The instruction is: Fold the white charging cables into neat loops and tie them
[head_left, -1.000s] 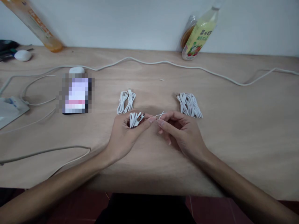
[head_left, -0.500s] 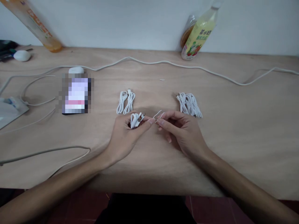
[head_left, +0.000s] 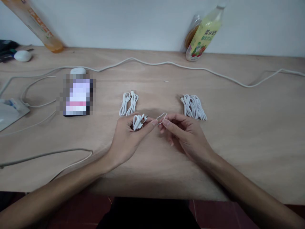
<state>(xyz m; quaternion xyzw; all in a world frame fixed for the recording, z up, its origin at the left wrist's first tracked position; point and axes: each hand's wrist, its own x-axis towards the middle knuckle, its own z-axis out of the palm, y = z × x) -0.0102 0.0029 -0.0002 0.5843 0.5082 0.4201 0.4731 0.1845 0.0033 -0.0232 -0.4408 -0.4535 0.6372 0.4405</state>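
A coiled white USB cable point(head_left: 138, 122) sits in my left hand point(head_left: 128, 136), its metal plug showing near the index finger. Between the thumb and index fingertips of that hand is one part of a thin white twist tie point(head_left: 161, 116). My right hand point(head_left: 188, 130) pinches the same bent tie from the other side, its lower fingers curled beneath. Just beyond my left hand lie two coiled white cables point(head_left: 128, 103) on the table. Past my right hand rests a bunch of several coiled white cables point(head_left: 193, 106).
A long white cord point(head_left: 166, 63) crosses the wooden table point(head_left: 250, 136). At the left lie a phone point(head_left: 77, 97) with a blurred screen and a white case point(head_left: 78, 71). Bottles point(head_left: 202, 38) stand by the wall. A loose tie piece point(head_left: 166, 81) lies mid-table.
The right fingertips have shifted slightly along the twist tie, and its bend has changed a little. My left hand and the coiled cable stay nearly still.
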